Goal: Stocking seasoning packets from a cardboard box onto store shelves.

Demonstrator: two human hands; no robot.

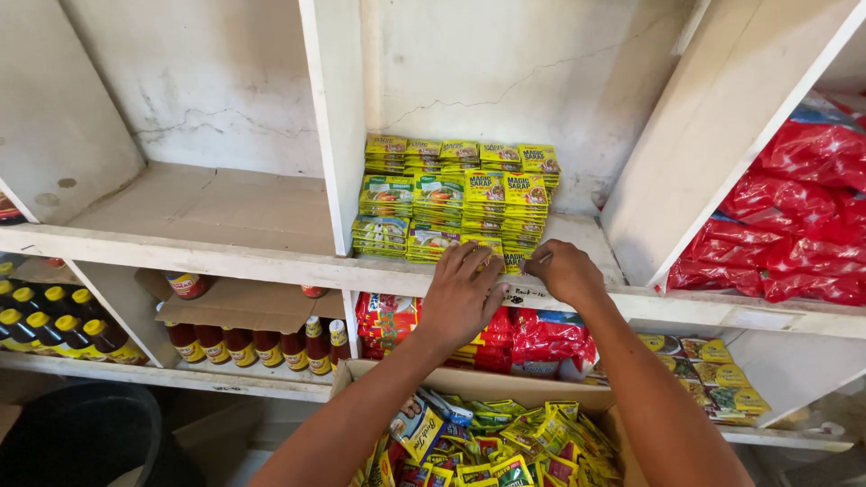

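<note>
Stacks of yellow and green seasoning packets [451,203] stand in rows on a white wooden shelf [271,261]. My left hand [460,302] lies over the shelf's front edge with fingers spread, its fingertips touching the front yellow packets. My right hand [566,272] is closed around a thin pen-like thing [541,260], whose tip points at the front packets. A small white label [528,295] sits on the shelf edge between the two hands.
An open cardboard box [469,379] of mixed sachets sits under my arms. Red bags [803,225] fill the right compartment. Red packets [532,338], sauce bottles [244,347] and yellow-capped bottles [54,329] stand on the lower shelf. A dark bin [81,437] is at the lower left.
</note>
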